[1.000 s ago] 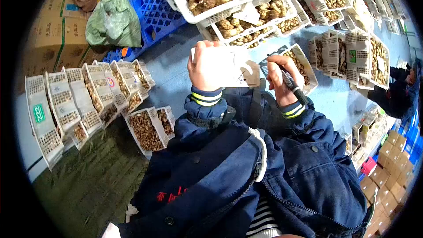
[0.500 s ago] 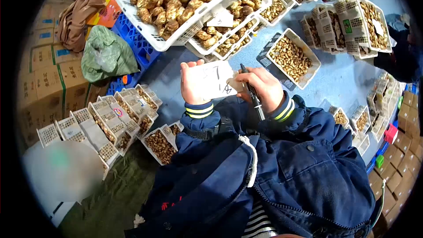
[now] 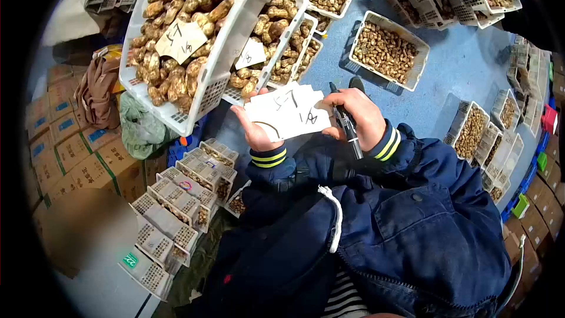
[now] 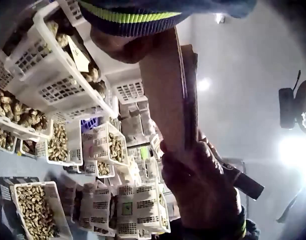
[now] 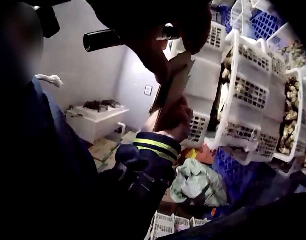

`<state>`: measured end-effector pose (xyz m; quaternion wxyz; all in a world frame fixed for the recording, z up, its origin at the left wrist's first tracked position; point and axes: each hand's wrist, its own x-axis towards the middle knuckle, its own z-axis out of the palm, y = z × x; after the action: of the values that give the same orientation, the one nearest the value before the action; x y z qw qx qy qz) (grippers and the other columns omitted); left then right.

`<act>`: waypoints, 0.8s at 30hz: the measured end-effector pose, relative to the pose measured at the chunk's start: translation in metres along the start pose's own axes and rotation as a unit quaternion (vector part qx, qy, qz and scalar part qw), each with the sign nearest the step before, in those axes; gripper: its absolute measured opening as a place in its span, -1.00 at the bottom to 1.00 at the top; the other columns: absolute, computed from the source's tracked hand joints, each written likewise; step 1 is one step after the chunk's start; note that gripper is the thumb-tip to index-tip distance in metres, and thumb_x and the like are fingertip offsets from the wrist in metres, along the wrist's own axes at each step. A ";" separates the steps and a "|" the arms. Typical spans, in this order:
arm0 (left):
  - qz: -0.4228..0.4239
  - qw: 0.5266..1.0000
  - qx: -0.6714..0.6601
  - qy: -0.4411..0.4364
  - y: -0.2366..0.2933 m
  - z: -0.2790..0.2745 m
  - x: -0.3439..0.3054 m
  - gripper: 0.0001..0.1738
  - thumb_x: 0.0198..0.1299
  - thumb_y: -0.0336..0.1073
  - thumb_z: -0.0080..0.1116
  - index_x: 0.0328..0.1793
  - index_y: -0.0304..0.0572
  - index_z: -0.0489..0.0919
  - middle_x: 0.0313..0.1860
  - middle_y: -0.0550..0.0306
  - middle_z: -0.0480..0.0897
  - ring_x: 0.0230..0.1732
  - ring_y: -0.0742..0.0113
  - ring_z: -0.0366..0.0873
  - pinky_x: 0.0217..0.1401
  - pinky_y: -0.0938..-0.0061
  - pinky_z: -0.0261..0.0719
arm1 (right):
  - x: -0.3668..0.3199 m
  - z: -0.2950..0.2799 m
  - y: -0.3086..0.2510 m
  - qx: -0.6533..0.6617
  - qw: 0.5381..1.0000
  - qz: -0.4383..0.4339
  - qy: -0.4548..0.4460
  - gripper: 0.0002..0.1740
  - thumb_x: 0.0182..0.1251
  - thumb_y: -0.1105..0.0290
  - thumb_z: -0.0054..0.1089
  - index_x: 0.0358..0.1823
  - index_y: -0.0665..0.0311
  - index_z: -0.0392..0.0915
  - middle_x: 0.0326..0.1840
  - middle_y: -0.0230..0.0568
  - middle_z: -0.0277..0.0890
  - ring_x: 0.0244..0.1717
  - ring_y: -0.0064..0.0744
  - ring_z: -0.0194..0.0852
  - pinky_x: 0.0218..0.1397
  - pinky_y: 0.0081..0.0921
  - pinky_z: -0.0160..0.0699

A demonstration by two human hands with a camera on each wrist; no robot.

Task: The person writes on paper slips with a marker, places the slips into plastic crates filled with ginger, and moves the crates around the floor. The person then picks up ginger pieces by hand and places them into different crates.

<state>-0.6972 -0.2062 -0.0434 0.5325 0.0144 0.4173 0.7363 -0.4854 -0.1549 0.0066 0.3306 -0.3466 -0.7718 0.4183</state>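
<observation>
Left grip (image 3: 254,132) curls thumb and fingers round a fanned stack of stiff white cards (image 3: 288,112), held in the air before the chest, above the blue floor (image 3: 471,76). Right grip (image 3: 360,118) closes round a slim black marker (image 3: 348,125) at the cards' right edge. Half a second ago one flat card showed; now several edges splay and a curved stroke shows low down. Top card reads "5-7", as does the tag (image 3: 180,41) in the white lattice plastic basket (image 3: 232,41) of knobbly brown mushrooms (image 3: 176,0)
</observation>
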 end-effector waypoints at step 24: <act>-0.032 0.959 0.274 0.061 -0.113 0.143 0.077 -0.60 0.27 -0.13 0.05 0.05 -0.26 0.31 -0.12 0.02 0.51 -0.13 0.30 0.50 -0.02 0.41 0.48 | 0.089 -0.118 0.146 0.369 0.873 0.315 0.044 -0.89 0.24 0.53 0.13 -0.22 0.28 0.43 -0.49 -0.50 0.41 -0.47 -0.82 0.28 -0.41 -0.76 0.28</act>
<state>-0.5765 -0.0494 -0.0538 0.5049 0.1013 0.6353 0.5755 -0.4012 0.0261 -0.0506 0.3188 -0.4424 -0.3962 0.7387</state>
